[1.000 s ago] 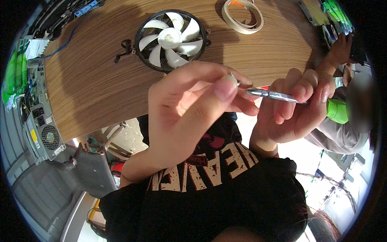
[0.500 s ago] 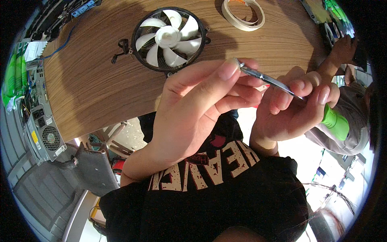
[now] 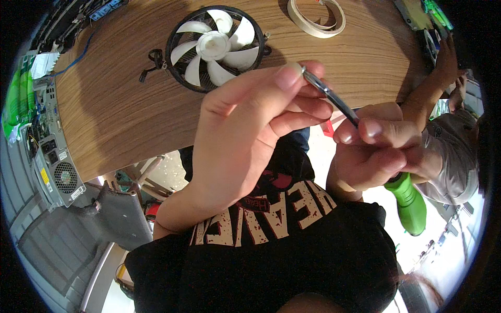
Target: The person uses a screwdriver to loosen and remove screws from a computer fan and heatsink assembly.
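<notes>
Strong light bleaches the background [image 3: 378,202] at your lower right almost white and glints along your screwdriver's shaft [image 3: 335,100]; soft shadows lie over the table [image 3: 125,120]. Fisheye distortion bends straight edges, black surrounds the round view, and details near its rim look soft.

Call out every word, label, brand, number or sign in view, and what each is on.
Black shirt: large pale lettering; I won't copy out printed words.
Dark red patch on it: small lettering, not copied either.
Grey computer case: yellow label, print too small.
Green packaging, left edge: too distorted to read.
Green-handled tool, right hand: no lettering visible.
</notes>
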`<state>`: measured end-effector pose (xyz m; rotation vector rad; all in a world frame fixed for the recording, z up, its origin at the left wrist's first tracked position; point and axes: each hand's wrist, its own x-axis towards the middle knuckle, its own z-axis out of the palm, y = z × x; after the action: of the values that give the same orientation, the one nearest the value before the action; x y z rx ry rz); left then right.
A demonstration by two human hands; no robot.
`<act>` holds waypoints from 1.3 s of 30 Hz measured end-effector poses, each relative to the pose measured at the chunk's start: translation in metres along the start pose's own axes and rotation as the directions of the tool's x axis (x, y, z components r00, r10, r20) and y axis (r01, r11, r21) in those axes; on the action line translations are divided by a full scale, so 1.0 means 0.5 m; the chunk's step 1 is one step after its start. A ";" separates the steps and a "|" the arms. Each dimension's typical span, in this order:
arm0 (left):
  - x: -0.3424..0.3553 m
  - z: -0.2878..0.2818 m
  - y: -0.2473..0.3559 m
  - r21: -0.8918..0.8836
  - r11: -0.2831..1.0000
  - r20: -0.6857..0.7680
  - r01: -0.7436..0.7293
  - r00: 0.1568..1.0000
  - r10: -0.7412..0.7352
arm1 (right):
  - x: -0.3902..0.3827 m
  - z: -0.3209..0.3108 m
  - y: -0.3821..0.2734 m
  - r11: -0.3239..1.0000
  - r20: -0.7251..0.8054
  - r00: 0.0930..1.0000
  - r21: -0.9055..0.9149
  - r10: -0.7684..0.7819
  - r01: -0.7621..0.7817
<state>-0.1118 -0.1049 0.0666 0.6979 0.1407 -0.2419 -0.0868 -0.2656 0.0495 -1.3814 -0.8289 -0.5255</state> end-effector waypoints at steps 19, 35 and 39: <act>0.028 -0.023 0.025 0.074 0.960 0.150 0.270 0.949 -0.278 | -0.012 -0.023 0.014 0.987 0.011 0.987 0.025 -0.159 0.159; -0.001 -0.017 0.017 0.218 0.976 0.007 -0.020 1.000 0.019 | 0.006 -0.018 -0.003 0.916 0.001 0.975 0.343 0.222 -0.209; 0.003 -0.015 0.018 0.165 0.986 -0.002 -0.003 1.000 0.004 | 0.009 -0.014 -0.003 0.907 -0.002 0.968 0.349 0.251 -0.235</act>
<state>-0.1081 -0.0939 0.0660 0.8631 0.1220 -0.2516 -0.0836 -0.2722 0.0538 -1.1192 -0.6610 -0.2030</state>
